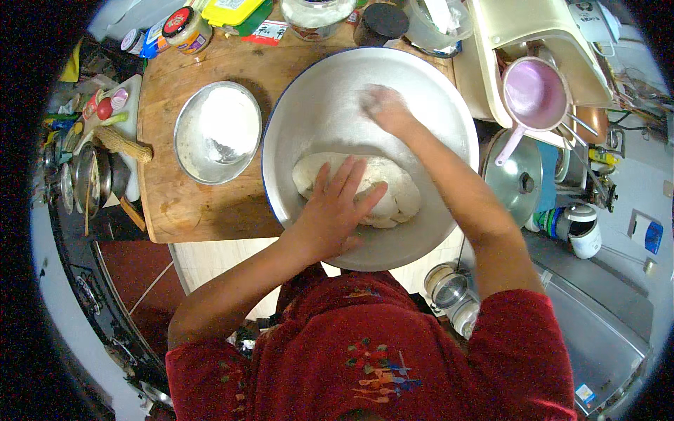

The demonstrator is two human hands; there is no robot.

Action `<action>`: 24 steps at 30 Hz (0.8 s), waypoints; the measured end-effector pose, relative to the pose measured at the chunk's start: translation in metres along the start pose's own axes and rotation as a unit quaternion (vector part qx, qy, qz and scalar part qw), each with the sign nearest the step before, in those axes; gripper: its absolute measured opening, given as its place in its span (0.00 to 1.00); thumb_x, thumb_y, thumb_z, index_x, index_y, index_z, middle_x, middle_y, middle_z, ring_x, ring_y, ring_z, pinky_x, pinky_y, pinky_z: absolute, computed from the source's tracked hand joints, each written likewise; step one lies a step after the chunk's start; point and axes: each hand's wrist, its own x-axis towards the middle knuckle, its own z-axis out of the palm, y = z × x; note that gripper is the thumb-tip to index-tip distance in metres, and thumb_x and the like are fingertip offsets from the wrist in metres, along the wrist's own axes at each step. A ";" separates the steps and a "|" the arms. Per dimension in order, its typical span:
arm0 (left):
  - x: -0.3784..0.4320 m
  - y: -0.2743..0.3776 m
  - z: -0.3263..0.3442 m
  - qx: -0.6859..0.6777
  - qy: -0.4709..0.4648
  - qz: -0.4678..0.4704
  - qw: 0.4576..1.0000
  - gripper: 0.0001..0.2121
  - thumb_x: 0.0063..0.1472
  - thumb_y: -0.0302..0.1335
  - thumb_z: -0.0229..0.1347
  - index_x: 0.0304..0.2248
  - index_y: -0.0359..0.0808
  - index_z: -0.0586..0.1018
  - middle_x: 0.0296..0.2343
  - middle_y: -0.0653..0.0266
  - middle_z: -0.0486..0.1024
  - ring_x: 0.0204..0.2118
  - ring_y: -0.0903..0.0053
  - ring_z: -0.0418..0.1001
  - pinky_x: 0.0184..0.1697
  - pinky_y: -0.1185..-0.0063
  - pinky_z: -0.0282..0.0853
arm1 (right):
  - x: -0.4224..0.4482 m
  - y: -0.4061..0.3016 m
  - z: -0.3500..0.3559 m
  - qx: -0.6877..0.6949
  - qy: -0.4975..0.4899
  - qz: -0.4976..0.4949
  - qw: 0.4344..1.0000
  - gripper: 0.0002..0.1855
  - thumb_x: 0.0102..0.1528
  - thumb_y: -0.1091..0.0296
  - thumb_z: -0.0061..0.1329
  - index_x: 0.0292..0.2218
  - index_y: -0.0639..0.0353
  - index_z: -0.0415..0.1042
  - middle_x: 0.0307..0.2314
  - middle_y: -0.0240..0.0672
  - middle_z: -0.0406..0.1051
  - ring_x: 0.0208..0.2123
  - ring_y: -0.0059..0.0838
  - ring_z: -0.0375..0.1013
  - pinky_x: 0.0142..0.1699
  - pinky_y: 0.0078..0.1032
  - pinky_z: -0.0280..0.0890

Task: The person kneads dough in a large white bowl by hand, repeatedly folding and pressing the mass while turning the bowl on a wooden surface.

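A large metal basin (316, 110) with a blue rim stands before me, and a big lump of pale dough (392, 197) lies in its near half. My left hand (342, 202) rests on the left part of the dough with its fingers spread. Beyond the dough, my right hand (387, 108) is over the far part of the basin, blurred and with its fingers curled; whether it holds anything cannot be told. A smaller metal bowl (184, 152) of white powder sits to the left of the basin.
The wooden board (210, 216) carries both vessels. Jars and tubs line its far edge, among them a red-lidded glass jar (187, 31). A pink ladle-like pan (534, 94) and a glass pot lid (513, 176) are at the right. A white cutting board (131, 100) with vegetables is at the left.
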 end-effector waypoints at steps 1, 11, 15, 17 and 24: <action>0.002 -0.002 -0.003 0.005 -0.005 0.008 1.000 0.45 0.29 0.37 0.62 0.50 0.45 0.54 0.51 0.52 0.46 0.53 0.53 0.43 0.51 0.57 0.43 | -0.022 0.018 -0.004 -0.199 -0.098 -0.044 0.974 0.16 0.46 0.67 0.39 0.36 0.65 0.64 0.36 0.50 0.62 0.39 0.46 0.61 0.43 0.35 0.57; 0.032 -0.025 0.031 0.048 0.087 0.065 0.993 0.28 0.44 0.27 0.51 0.48 0.48 0.60 0.48 0.53 0.53 0.50 0.54 0.51 0.49 0.56 0.46 | 0.044 -0.041 -0.013 -0.091 -0.089 -0.085 0.988 0.14 0.42 0.63 0.39 0.21 0.65 0.70 0.21 0.50 0.67 0.25 0.45 0.68 0.33 0.36 0.63; 0.063 -0.052 0.029 0.027 0.094 0.075 0.992 0.25 0.44 0.29 0.52 0.46 0.46 0.63 0.45 0.58 0.59 0.47 0.60 0.57 0.48 0.63 0.53 | 0.039 0.017 0.013 0.081 -0.020 -0.246 0.966 0.14 0.48 0.63 0.38 0.30 0.62 0.71 0.30 0.43 0.69 0.30 0.40 0.68 0.40 0.29 0.62; 0.081 -0.066 0.013 -0.047 0.068 0.076 0.994 0.27 0.41 0.29 0.55 0.45 0.44 0.65 0.42 0.59 0.64 0.46 0.64 0.60 0.47 0.68 0.56 | -0.007 0.046 -0.014 0.119 -0.136 0.040 0.983 0.16 0.52 0.63 0.36 0.38 0.63 0.65 0.33 0.38 0.68 0.34 0.28 0.67 0.43 0.23 0.61; 0.106 -0.140 0.024 -0.250 0.182 -0.077 0.948 0.27 0.42 0.31 0.57 0.44 0.34 0.65 0.36 0.53 0.69 0.39 0.67 0.68 0.44 0.76 0.60 | -0.137 -0.030 -0.042 0.571 -0.048 0.461 0.677 0.37 0.51 0.41 0.30 0.52 0.62 0.45 0.44 0.42 0.57 0.46 0.37 0.56 0.48 0.32 0.54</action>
